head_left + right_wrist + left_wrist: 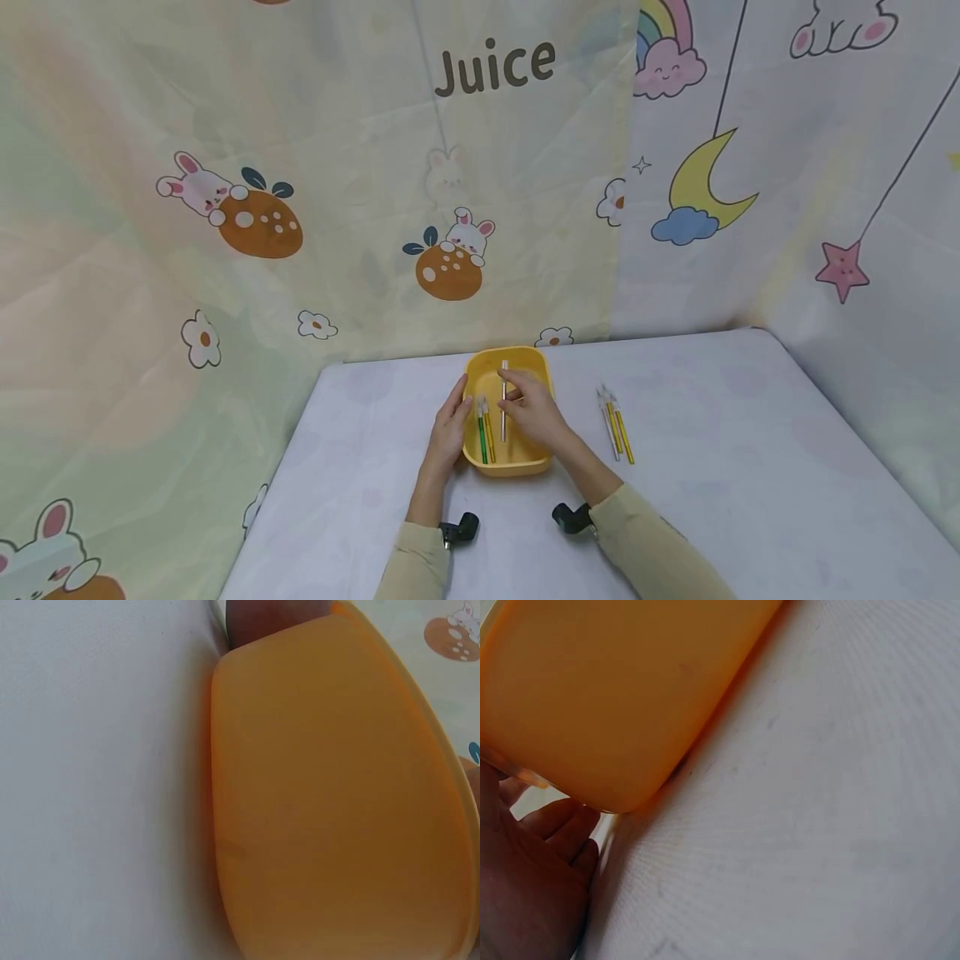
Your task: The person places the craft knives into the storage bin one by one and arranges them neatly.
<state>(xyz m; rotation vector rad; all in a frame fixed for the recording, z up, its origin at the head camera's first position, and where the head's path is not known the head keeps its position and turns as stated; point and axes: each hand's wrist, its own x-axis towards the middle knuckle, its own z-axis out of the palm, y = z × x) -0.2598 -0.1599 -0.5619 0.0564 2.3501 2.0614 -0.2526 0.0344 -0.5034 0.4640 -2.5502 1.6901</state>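
Observation:
A yellow plastic bin (517, 468) stands on the table, and its outer wall (630, 697) fills much of the left wrist view. My left hand (448, 429) grips the bin's left side, thumb at the rim and fingers along the outside. Over the inside of the bin, my right hand (534, 408) pinches a slim silver-white pencil (503, 427), which stands nearly parallel to the bin's long sides. A green pencil (482, 437) and a yellow pencil (490, 435) lie along the bin's left side. In the right wrist view the bin's wall (330, 787) hides most of the right hand.
Right of the bin, several slim pencils (617, 429), yellow and silver-white with pale tips, lie in a loose bunch on the white table (712, 467). A printed cloth wall (360, 208) rises behind the table's back edge.

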